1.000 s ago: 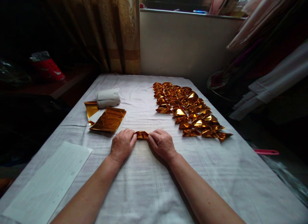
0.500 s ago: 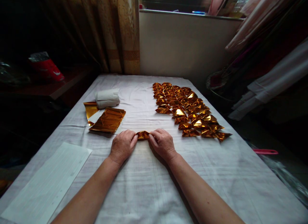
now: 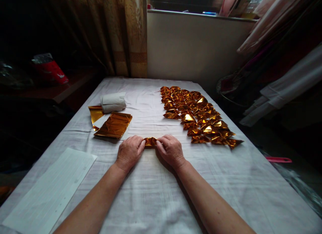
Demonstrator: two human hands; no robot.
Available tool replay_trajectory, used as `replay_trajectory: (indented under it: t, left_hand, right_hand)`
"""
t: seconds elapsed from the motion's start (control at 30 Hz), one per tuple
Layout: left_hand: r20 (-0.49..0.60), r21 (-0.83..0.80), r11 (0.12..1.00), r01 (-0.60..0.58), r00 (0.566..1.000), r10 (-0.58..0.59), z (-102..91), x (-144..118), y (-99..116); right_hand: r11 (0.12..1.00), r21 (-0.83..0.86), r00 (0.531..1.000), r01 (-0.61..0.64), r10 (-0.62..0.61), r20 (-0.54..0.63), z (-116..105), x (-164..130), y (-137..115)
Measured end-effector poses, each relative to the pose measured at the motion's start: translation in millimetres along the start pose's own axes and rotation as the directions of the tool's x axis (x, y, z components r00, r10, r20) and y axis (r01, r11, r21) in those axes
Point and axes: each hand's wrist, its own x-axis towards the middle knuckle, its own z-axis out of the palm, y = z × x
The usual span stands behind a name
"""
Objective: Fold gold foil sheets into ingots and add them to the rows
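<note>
Between my two hands is a small folded piece of gold foil paper [image 3: 150, 142], held just over the white sheet. My left hand [image 3: 130, 151] pinches its left end between thumb and fingers. At its right end, my right hand [image 3: 170, 150] has the same kind of grip. The fingertips behind the paper are hidden. A stack of flat gold foil sheets [image 3: 114, 125] lies beyond my left hand. To the far right, folded gold foil ingots [image 3: 201, 118] sit in rows, several of them close together.
A roll of white paper [image 3: 113, 102] rests behind the foil stack. Lined white paper [image 3: 50, 193] lies at the near left of the white-covered table [image 3: 141, 207]. Hanging clothes [image 3: 284, 90] are off the right side, and a pink handle [image 3: 278, 159] is beside the right edge.
Both hands stay at the ends of the foil piece. Its front face now looks slightly taller and flatter. The whole view has shifted a little.
</note>
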Motion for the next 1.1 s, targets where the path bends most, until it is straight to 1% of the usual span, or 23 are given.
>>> replay_trajectory:
  t: [0.1, 0.27, 0.47, 0.67, 0.9, 1.1]
  left_hand:
    - [0.01, -0.01, 1.0, -0.014, 1.0, 0.015, 0.4, -0.7, 0.6]
    - [0.033, -0.011, 1.0, -0.006, 0.999, 0.007, -0.2, -0.6, 0.8]
    - [0.071, -0.035, 0.999, -0.035, 0.997, 0.037, -1.5, -0.9, 0.7]
    - [0.03, -0.029, 1.0, 0.01, 0.999, -0.009, -0.7, -0.8, -1.4]
    - [-0.016, -0.02, 1.0, 0.006, 1.0, -0.006, -0.9, -1.7, -1.8]
    - [-0.04, -0.032, 0.999, -0.007, 0.999, 0.006, -1.2, -2.5, -0.9]
  right_hand:
    - [1.0, -0.008, 1.0, 0.007, -0.007, 0.001, 0.6, -0.3, 0.3]
    - [0.998, -0.007, 0.998, 0.058, -0.058, -0.007, 1.0, -1.5, 0.4]
    - [0.998, -0.019, 0.999, 0.054, -0.054, -0.009, 0.3, -1.6, -0.2]
    - [0.998, -0.005, 0.998, 0.055, -0.055, -0.012, -0.5, -1.1, -1.0]
    - [0.999, 0.025, 0.998, -0.044, 0.044, -0.036, -3.4, -0.5, -0.7]
    - [0.999, -0.044, 1.0, -0.022, 0.022, -0.006, -6.0, -0.5, 0.0]
